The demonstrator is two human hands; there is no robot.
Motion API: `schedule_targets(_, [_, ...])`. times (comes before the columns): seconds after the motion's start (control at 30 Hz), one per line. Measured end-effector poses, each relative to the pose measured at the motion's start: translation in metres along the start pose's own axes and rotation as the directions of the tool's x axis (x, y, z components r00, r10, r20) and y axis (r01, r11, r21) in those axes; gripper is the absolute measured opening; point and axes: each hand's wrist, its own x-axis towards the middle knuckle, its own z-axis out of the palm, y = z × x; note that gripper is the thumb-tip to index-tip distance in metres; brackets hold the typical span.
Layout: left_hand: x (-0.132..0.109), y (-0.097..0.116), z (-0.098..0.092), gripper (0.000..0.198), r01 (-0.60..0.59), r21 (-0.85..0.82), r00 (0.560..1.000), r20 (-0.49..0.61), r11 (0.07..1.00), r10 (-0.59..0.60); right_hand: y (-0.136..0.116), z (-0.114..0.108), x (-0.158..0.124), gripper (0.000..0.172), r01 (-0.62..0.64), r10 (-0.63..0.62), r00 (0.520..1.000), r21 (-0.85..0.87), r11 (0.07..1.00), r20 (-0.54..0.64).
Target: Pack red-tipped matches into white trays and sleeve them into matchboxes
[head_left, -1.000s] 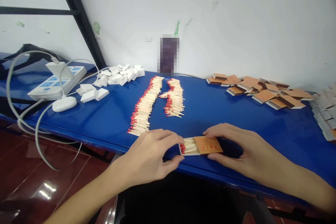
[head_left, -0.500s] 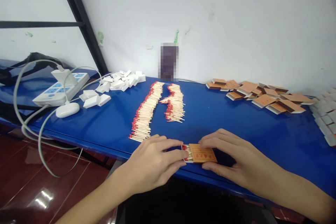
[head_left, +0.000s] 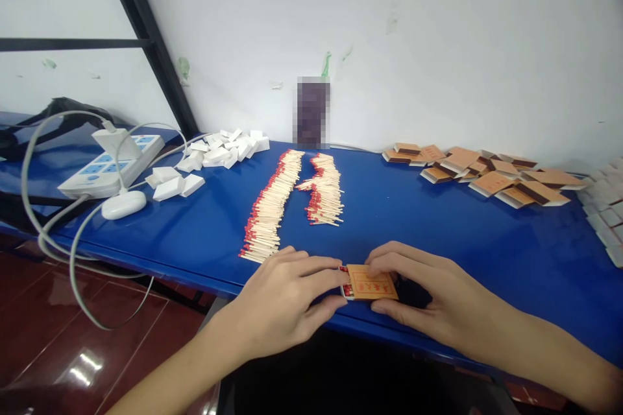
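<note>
A flat orange cardboard match sleeve (head_left: 364,285) sits at the shiny blue table's (head_left: 389,211) near edge, between two hands.
Its long side runs left to right. The left hand (head_left: 285,295) pinches the white card tray (head_left: 347,297) poking out leftward; the right hand (head_left: 431,285) pinches the sleeve. Both touch the box.

To my eye the matchbox (head_left: 372,286) is thin card with a dull orange paper face. Beyond it, the matches (head_left: 270,204) are pale bare wood tipped in matt red. The table (head_left: 413,207) under it seems painted, smooth blue with a soft sheen. Left of the matchbox, the power strip (head_left: 92,176) is smooth plastic, the trays (head_left: 218,154) matt white card, the floor (head_left: 131,353) glossy red tile. Right of it, the piled sleeves (head_left: 492,183) are dull brown card; the wall (head_left: 448,65) behind is matt, scuffed.
</note>
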Motion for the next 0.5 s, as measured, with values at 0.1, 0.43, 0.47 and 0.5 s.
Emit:
schedule_targets(0.1, [0.0008, -0.0003, -0.0006, 0.025, 0.029, -0.010, 0.999, 0.017, 1.000, -0.028, -0.0006, -0.0023, -0.0038, 0.014, -0.012, 0.012, 0.999, -0.011, 1.000, 0.038])
schedule_targets(0.43, [0.0008, 0.0006, -0.0008, 0.014, -0.008, 0.005, 1.000, 0.001, 1.000, 0.008, 0.0009, -0.0044, -0.0060, 0.015, -0.031, 0.031, 0.998, -0.012, 0.999, 0.049])
schedule_targets(0.47, [0.0007, 0.0005, -0.0006, 0.015, -0.010, 0.003, 1.000, -0.002, 1.000, 0.010, 0.0010, -0.0045, -0.0061, 0.016, -0.030, 0.030, 0.999, -0.007, 1.000, 0.045])
schedule_targets(0.5, [0.0006, 0.0004, -0.0005, 0.016, -0.006, 0.004, 1.000, -0.002, 1.000, 0.006, 0.0009, -0.0047, -0.0060, 0.016, -0.032, 0.032, 0.998, -0.002, 0.999, 0.046])
